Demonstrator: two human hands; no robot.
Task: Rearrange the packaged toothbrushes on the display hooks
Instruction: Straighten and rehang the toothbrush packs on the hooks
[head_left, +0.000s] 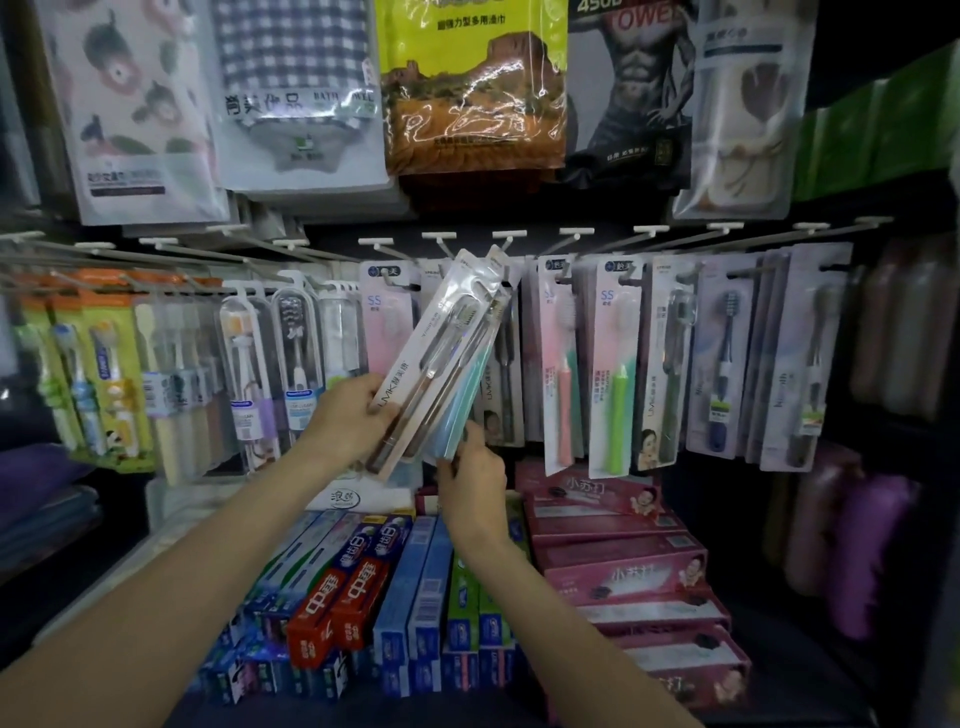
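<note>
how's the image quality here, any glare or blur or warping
Head view: glare streaks the yellow bag up top and the tilted toothbrush pack in both hands; hook rails bow from wide-angle distortion; the edges fall dark and soft, centre sharpest.

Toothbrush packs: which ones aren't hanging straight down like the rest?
The white two-brush packs in the middle: they slant, tops near the hooks, bottoms gripped by the left hand and right hand. The other packs hang upright.

Red toothpaste boxes (337, 608), pink boxes (623, 556), checked towel pack (296, 62).
</note>
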